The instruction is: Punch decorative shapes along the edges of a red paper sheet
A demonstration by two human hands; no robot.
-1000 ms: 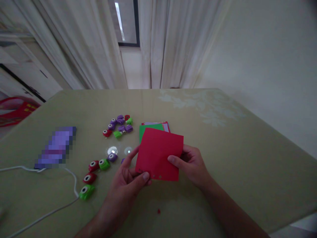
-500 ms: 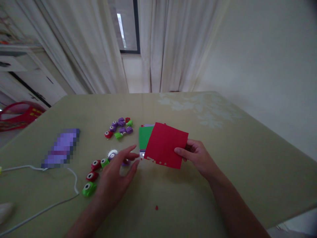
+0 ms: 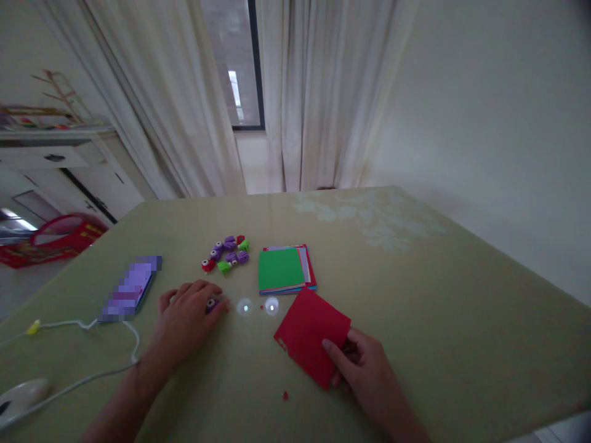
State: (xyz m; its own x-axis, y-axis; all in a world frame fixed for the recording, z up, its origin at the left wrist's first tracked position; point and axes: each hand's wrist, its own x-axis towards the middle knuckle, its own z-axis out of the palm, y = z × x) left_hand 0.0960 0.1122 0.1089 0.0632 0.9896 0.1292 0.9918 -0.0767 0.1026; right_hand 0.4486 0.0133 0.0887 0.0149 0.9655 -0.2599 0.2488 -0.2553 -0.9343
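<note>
**Red sheet down on table, left hand over on the punches**

Since half a second ago the red paper sheet point(image 3: 312, 335) has dropped from mid-air to lie low on the table point(image 3: 415, 277), nearer the person; the left hand point(image 3: 187, 317) has gone left and settled on the small punches. The view has tipped up too, showing more wall.

Surface and room: olive-green table with a faint pale floral print at the far right. White curtains point(image 3: 323, 92) behind, dark window strip between them, plain wall to the right. White cabinet far left, red item point(image 3: 55, 237) below it. On the table: a blurred purple block point(image 3: 132, 289) with a white cable point(image 3: 83, 375) leading off it, a cluster of purple, green and red punches point(image 3: 227, 252), a stack of coloured paper point(image 3: 286, 269) with green on top, two bright light spots just in front of the stack, a tiny red scrap point(image 3: 285, 395) near the front edge.

Red sheet: square, flat or nearly so, turned diamond-wise, small notches along its left edge. Just in front of the stack, apart from it.

Hands: left lies palm-down, fingers curled loosely over a purple punch point(image 3: 211, 303), touching it; cannot tell if it grips. Right hand point(image 3: 364, 369) pinches the sheet's near corner, thumb on top, fingers under.
</note>
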